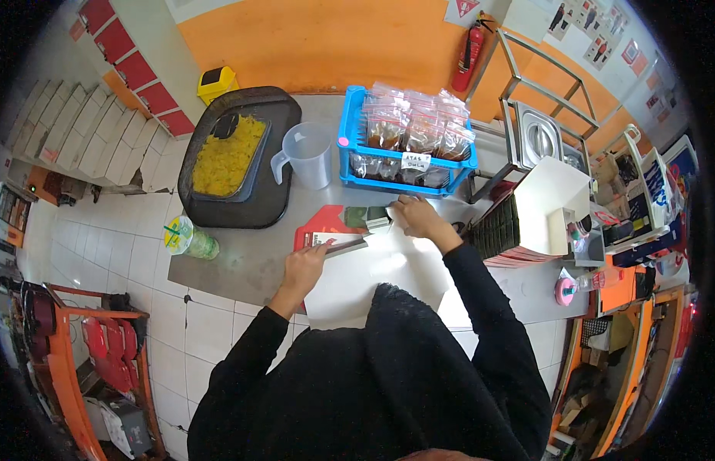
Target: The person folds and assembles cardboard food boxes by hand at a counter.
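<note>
Sheets of white and red cardboard [386, 271], like unfolded box blanks, lie before me on the metal table. My left hand [304, 269] is at their left side, its fingers closed on a narrow cardboard flap [346, 245]. At the far edge, my right hand [418, 218] bends over a small folded corner, fingers curled at the board. Beside those fingers are dark green printed panels [357, 216] and a small white tab [379, 225]. A red printed part [320, 222] shows at the far left of the sheets. The fingertips of my right hand are partly hidden.
Beyond the cardboard stand a measuring jug [308, 155] and a blue basket [346, 141] of filled plastic bags. A black tray [277, 201] with a container of yellow food [228, 158] is left, near a green drink cup [199, 245]. Stacked folded boxes [496, 233] stand right.
</note>
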Demonstrator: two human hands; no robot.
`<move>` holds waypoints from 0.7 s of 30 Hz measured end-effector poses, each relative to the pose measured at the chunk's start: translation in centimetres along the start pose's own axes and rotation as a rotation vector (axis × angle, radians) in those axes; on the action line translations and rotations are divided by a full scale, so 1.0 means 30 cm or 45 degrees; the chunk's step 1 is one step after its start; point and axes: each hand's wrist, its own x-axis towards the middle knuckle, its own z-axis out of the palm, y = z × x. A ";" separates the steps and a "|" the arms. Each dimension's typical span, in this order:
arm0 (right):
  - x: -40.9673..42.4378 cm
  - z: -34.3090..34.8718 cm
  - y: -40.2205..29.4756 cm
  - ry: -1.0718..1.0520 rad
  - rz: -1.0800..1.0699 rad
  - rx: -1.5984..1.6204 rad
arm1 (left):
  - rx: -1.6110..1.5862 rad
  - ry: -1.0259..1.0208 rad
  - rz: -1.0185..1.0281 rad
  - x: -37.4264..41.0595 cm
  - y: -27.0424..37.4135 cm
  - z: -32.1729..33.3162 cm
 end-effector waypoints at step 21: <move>-0.326 0.166 -0.077 0.810 0.318 0.422 | 0.021 -0.365 -0.150 0.047 -0.006 -0.043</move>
